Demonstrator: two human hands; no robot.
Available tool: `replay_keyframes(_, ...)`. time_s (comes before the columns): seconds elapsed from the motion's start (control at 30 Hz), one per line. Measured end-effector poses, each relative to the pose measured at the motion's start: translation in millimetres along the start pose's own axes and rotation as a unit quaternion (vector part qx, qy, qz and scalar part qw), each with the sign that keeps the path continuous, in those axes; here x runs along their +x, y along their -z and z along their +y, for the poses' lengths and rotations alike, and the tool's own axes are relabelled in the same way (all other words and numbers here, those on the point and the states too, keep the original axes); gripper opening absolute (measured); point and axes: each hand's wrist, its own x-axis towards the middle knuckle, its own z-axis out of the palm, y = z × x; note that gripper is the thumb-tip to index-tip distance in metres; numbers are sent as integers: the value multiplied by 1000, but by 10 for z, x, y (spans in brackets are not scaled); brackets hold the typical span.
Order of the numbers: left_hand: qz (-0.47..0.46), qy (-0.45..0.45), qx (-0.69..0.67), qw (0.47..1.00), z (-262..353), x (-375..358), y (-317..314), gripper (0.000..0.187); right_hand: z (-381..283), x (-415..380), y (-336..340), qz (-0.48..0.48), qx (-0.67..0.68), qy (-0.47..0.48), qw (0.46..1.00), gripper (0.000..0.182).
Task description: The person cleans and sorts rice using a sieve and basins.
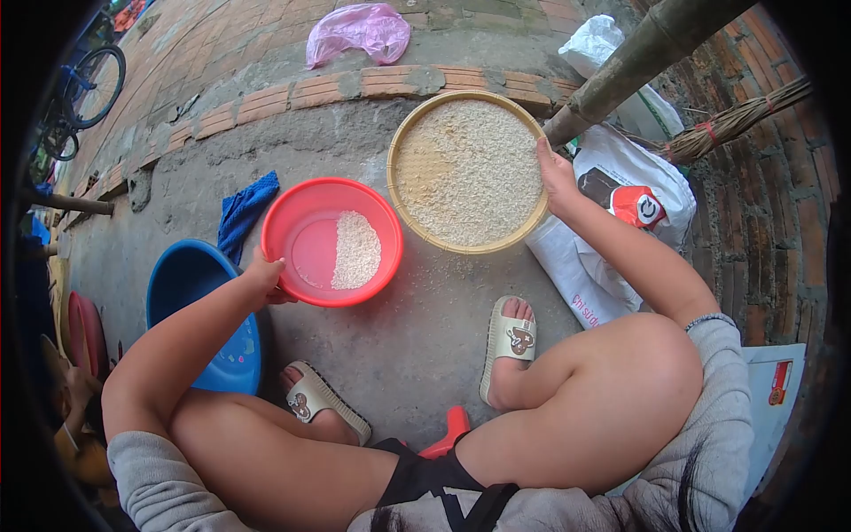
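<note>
My left hand [269, 279] grips the near left rim of a red plastic basin [298, 229]. A pile of pale grains [358, 252], like rice, lies on the right side of its floor. My right hand [556, 176] is closed on the right rim of a round woven winnowing tray [395, 190]. A layer of pale grain [483, 168] covers the tray, with a yellower patch on its left side. Basin and tray are side by side, close together. The fingers beneath both rims are partly hidden.
A blue basin [162, 282] and blue cloth [245, 211] are at left. White sacks [567, 266] lie at right near a bamboo pole [643, 66]. A pink plastic bag [359, 34] lies beyond the brick edging [324, 90]. Another person's hand [81, 386] shows at far left.
</note>
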Motion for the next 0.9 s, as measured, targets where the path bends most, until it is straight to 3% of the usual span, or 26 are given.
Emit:
replay_keyframes(0.13, -40, -8, 45, 998, 88, 231, -214, 44, -62, -7, -148, 17, -28, 20, 999, 59)
replay_keyframes(0.37, -103, -34, 99, 989, 301, 407, -773, 43, -141, -239, -482, -38, -46, -10, 998, 62)
replay_keyframes(0.43, -163, 15, 138, 977, 403, 404, -825, 51, -205, -357, -591, -53, -59, -11, 997, 63)
replay_keyframes(0.57, -203, 6, 164, 965, 544, 326, -854, 60, -284, -514, -695, -84, -28, 1, 996, 63)
replay_keyframes(0.7, -188, -42, 132, 972, 651, 228, -821, 70, -256, -512, -685, -131, -49, -4, 990, 65)
replay_keyframes(0.9, -174, -149, 54, 972, 693, 183, -681, 67, -239, -475, -684, -96, -53, 22, 994, 66)
